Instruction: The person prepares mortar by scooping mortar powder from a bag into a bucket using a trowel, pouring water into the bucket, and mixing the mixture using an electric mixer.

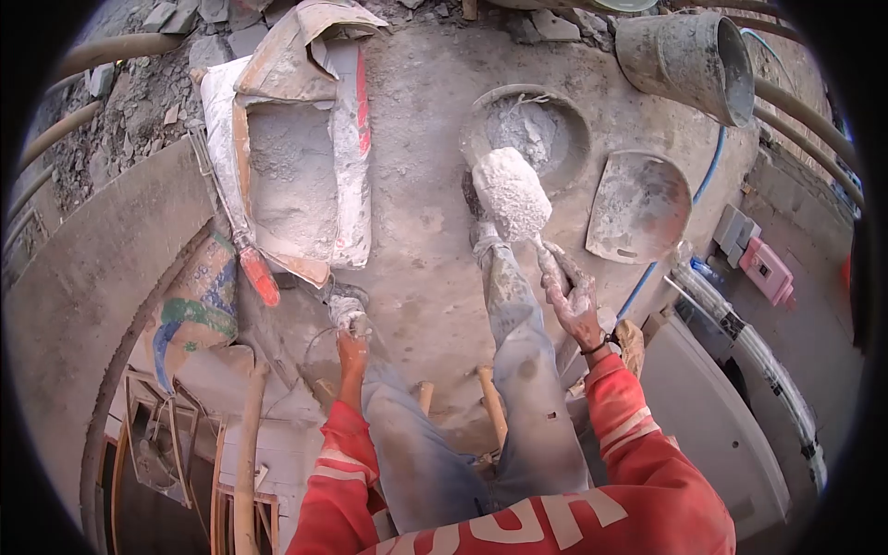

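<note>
My right hand (572,298), coated in pale dust, is closed round the handle of a trowel (539,244). A heap of whitish powder (511,194) covers its blade. The loaded blade overlaps the near rim of a round basin (583,148) in view, and grey-white material (527,129) lies inside that basin. Beside my foot, below a torn-open sack (353,199), my dusty left hand (350,319) looks curled. What its fingers hold, if anything, I cannot make out. Grey powder (294,176) fills the sack's cut-out opening.
Left of the sack lies a red-handled tool (257,273). A shallow pan (640,208) sits right of the basin, below a tipped bucket (686,65). A blue hose (710,162) runs past the pan. Rubble (139,111) lies upper left; a pink box (766,270) stands far right.
</note>
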Action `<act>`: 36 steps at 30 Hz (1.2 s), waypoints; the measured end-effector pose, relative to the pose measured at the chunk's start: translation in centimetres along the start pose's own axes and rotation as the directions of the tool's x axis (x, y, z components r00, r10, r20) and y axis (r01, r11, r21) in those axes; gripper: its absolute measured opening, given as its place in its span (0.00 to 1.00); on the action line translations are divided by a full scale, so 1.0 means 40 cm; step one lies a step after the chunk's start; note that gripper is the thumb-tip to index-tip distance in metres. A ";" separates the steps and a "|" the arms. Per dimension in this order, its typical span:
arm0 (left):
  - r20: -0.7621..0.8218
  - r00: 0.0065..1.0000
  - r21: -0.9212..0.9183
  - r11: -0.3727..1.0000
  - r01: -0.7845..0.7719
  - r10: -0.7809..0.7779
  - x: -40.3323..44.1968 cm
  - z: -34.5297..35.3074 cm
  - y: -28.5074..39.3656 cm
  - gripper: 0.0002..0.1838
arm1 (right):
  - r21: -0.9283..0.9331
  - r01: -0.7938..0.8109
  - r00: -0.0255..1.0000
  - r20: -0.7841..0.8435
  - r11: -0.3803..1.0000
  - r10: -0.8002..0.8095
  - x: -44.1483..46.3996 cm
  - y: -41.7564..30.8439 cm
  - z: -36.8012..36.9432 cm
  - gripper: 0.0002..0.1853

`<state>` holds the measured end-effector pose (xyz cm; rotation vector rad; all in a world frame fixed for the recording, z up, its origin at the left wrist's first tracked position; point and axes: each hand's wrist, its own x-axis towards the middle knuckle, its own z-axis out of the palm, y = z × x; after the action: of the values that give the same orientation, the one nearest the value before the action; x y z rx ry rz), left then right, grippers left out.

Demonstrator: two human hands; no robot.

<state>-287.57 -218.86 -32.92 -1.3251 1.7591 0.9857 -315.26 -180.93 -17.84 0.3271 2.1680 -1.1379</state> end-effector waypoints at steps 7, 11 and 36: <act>0.012 0.993 -0.130 0.985 -0.113 0.116 -0.192 0.187 0.184 0.19 | -0.554 0.024 0.971 -0.187 0.832 -0.152 0.226 0.148 -0.019 0.24; -0.004 0.995 -0.230 0.968 -0.102 0.104 -0.302 0.261 0.331 0.20 | -0.680 0.072 0.917 -0.241 0.729 -0.316 0.237 0.183 -0.019 0.25; -0.146 0.989 0.002 1.000 0.014 -0.013 -0.392 0.060 0.252 0.22 | -0.828 0.101 0.991 0.035 0.552 -0.128 0.296 0.184 -0.112 0.19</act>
<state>-293.68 -208.22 -18.68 -1.4370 1.8561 0.8980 -322.48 -173.94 -28.49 -0.2427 2.5025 -0.0373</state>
